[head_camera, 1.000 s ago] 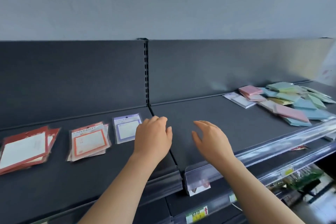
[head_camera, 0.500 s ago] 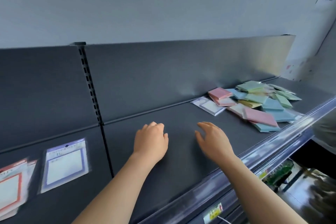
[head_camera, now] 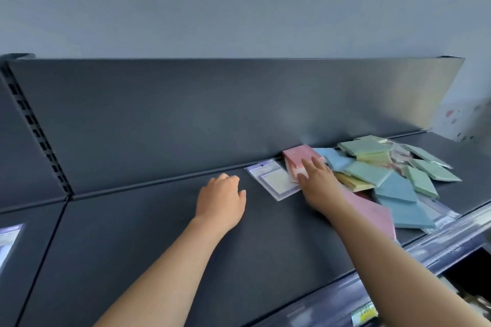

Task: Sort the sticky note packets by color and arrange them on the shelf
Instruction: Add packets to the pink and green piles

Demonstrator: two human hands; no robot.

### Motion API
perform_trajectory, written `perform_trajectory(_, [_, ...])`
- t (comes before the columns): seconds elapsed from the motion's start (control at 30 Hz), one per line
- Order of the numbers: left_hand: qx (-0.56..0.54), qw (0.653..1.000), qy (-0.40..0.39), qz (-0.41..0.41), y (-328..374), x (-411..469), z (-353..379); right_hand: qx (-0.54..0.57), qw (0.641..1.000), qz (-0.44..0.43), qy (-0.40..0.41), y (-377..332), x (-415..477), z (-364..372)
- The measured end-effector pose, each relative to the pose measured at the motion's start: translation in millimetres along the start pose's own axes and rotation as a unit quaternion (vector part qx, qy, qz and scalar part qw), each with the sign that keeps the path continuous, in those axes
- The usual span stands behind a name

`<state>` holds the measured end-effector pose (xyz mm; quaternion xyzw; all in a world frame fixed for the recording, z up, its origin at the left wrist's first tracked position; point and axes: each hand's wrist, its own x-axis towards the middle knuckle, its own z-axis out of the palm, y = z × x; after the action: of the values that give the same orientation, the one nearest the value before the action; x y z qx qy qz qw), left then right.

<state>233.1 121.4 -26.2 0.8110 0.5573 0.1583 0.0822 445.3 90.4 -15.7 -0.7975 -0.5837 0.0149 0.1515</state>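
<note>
A loose heap of sticky note packets point(head_camera: 382, 175) in pink, blue, green and yellow lies at the right of the dark shelf point(head_camera: 164, 241). My right hand point(head_camera: 317, 183) rests with spread fingers on the pink packets point(head_camera: 296, 155) at the heap's left edge; whether it grips one I cannot tell. A purple-bordered clear packet point(head_camera: 271, 179) lies flat just left of that hand. Another pink packet point(head_camera: 372, 214) shows beside my right forearm. My left hand point(head_camera: 220, 200) hovers over bare shelf, fingers loosely curled, holding nothing.
The shelf's back panel point(head_camera: 212, 114) rises right behind the heap. A clear price rail point(head_camera: 438, 244) runs along the front edge. Another purple-bordered packet point(head_camera: 9, 240) sits at the far left, on the neighbouring shelf section. A lower shelf shows at bottom right.
The view has swung right, so the heap is nearer the centre. My right hand has reached forward onto the pink packets. My left hand has kept its curled pose.
</note>
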Motion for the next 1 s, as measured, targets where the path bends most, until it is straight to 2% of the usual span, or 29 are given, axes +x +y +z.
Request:
perform_trajectory(0.2, [0.017,1.0,0.003,-0.005,12.5,14.3,18.1,-0.105,0.987,-0.074,-0.096,16.3,25.5,-2.4])
perform_trajectory(0.4, [-0.014,1.0,0.012,-0.02,14.1,16.5,15.8,-0.114,0.984,-0.097,-0.098,13.8,12.9,-0.2])
perform_trajectory(0.53, [-0.079,0.996,0.015,-0.039,4.8,12.9,5.3,-0.064,0.986,-0.122,-0.097,1.1,-4.5,8.9])
perform_trajectory(0.67, [-0.143,0.988,0.0,-0.051,-4.1,7.4,-1.1,0.057,0.977,-0.172,-0.111,-16.9,-27.3,10.2])
perform_trajectory(0.77, [-0.136,0.988,-0.034,-0.065,-6.5,3.9,-1.6,0.13,0.978,-0.125,-0.107,-26.4,-36.9,9.7])
perform_trajectory(0.87, [-0.118,0.988,-0.064,-0.08,-7.0,4.5,2.7,0.068,0.993,-0.052,-0.081,-29.4,-40.1,8.4])
perform_trajectory(1.0, [-0.14,0.983,-0.047,-0.104,0.1,9.8,9.6,0.063,0.995,-0.055,-0.047,-32.9,-49.6,11.7])
